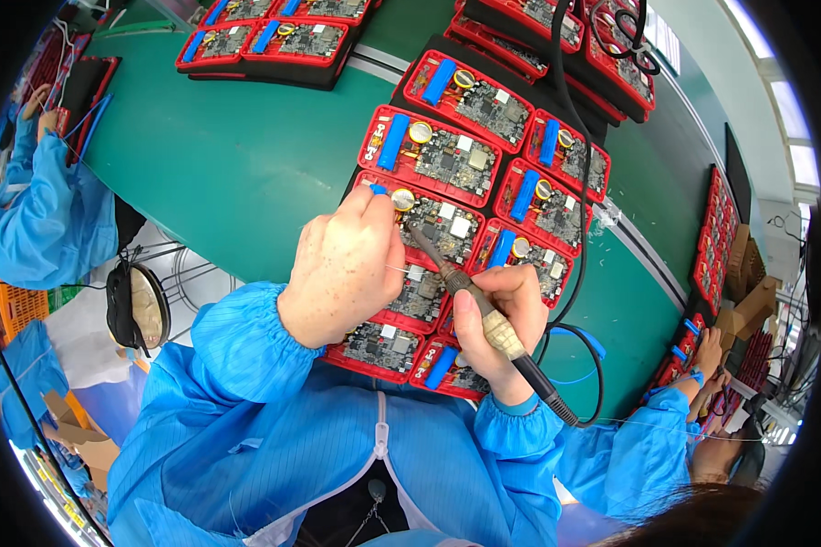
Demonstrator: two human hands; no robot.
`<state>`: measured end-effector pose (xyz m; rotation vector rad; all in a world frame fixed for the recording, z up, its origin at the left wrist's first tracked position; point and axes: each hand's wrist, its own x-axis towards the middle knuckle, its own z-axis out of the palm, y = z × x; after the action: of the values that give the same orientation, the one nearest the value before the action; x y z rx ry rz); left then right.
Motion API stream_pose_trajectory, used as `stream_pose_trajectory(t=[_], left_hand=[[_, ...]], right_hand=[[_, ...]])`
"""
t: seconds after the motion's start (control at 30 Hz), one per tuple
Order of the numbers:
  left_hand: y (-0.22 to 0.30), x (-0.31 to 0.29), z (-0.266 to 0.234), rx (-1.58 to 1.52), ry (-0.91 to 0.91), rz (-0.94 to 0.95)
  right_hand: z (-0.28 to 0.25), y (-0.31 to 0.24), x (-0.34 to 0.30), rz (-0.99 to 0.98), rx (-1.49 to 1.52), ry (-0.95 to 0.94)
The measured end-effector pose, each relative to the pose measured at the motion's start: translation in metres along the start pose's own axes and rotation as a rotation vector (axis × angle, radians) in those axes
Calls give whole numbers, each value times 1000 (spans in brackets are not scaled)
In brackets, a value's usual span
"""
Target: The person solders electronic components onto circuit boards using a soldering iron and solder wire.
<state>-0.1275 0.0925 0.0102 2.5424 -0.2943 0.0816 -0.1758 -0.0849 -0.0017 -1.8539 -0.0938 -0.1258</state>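
My right hand grips a soldering iron like a pen, its tip reaching up-left onto a circuit board in a red holder. My left hand rests on the same board's left end, fingers closed near a round gold coin cell and a blue part, with a thin solder wire poking out beside it. More red holders with boards lie in two columns on black trays in front of me. The iron's black cable loops away to the upper right.
The bench is a green mat with more trays of red boards at the far side. A person in blue works at the left, another person's hands at the lower right. A round magnifier hangs below the bench edge.
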Motion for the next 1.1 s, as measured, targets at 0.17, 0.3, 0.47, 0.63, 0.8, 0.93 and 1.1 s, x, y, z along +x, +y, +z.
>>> stream_pose_trajectory(t=[0.17,0.3,0.47,0.63,0.8,0.93,1.1], left_hand=[[2,1,-2,5,5,17],[-1,3,-3,18,-26,57],[0,1,-2,22,-24,60],[1,0,-1,23,-33,57],[5,0,-3,39,-44,4],[5,2,-3,45,-44,11],[5,2,-4,61,-66,3]], right_hand=[[2,-1,2,-1,-10,6],[3,1,3,0,-19,0],[4,3,1,-15,-21,2],[2,2,-1,21,0,20],[2,2,0,11,-4,2],[2,0,0,15,-14,10],[-3,-1,-1,23,102,71]])
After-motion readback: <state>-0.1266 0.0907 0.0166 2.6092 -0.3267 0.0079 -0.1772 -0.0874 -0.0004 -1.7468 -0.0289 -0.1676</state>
